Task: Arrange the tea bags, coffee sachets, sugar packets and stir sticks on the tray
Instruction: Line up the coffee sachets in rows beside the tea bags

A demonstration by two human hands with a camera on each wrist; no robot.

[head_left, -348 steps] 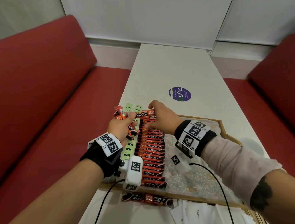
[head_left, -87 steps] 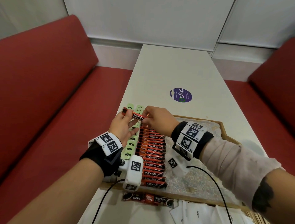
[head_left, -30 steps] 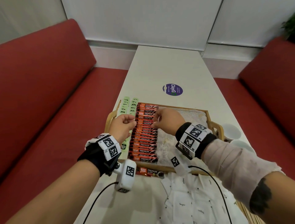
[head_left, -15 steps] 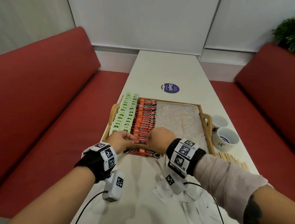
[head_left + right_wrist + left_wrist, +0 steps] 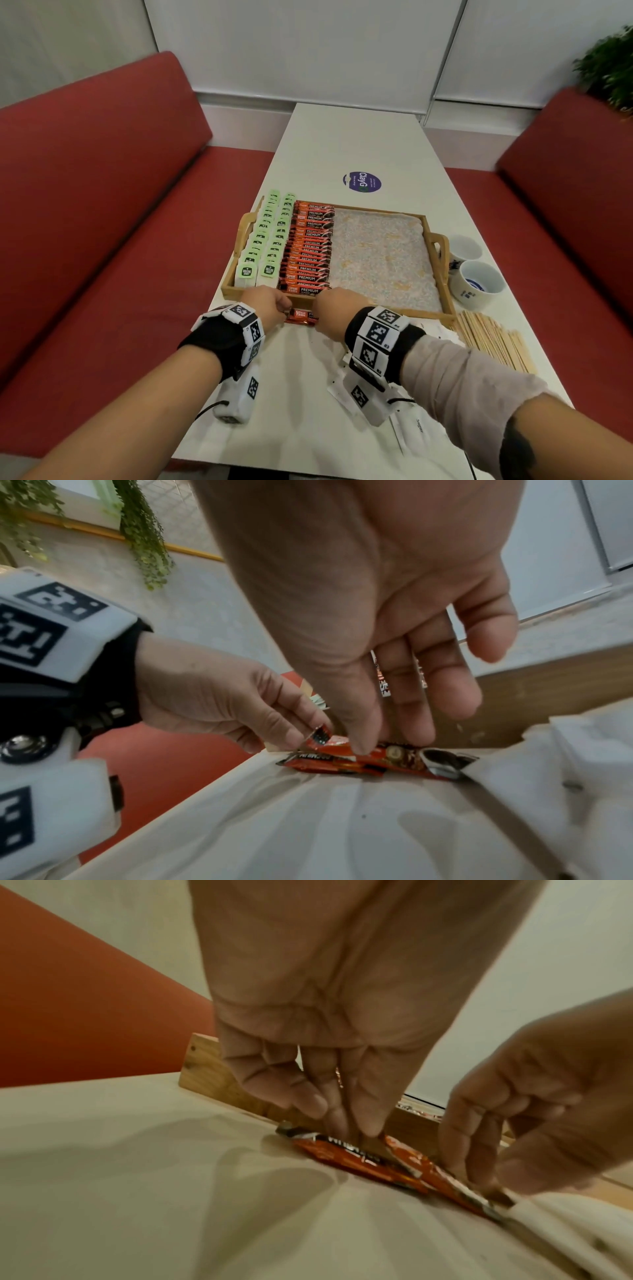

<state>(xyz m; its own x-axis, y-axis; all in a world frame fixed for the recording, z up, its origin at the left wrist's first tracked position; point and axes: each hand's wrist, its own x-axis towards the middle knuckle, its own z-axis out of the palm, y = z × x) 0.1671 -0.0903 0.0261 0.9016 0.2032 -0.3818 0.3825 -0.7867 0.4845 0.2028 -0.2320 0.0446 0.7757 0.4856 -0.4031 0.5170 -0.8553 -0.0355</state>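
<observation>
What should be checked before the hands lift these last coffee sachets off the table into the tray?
1. Left hand pinches the loose coffee sachets: ok.
2. Right hand has fingertips on the same sachets: ok; firm grip: cannot tell.
3. How many sachets are in the pile: at least two; exact count cannot tell.
4. Sachets lie outside the tray, against its near wall: ok, wall must be cleared.
5. Free slot in the coffee row: cannot tell; row looks full.
6. Sugar packets and stir sticks not yet on tray: not ok.

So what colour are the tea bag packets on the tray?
Light green tea bag packets, each with a darker green label, in two rows on the tray's left; clearest in the head view.
</observation>
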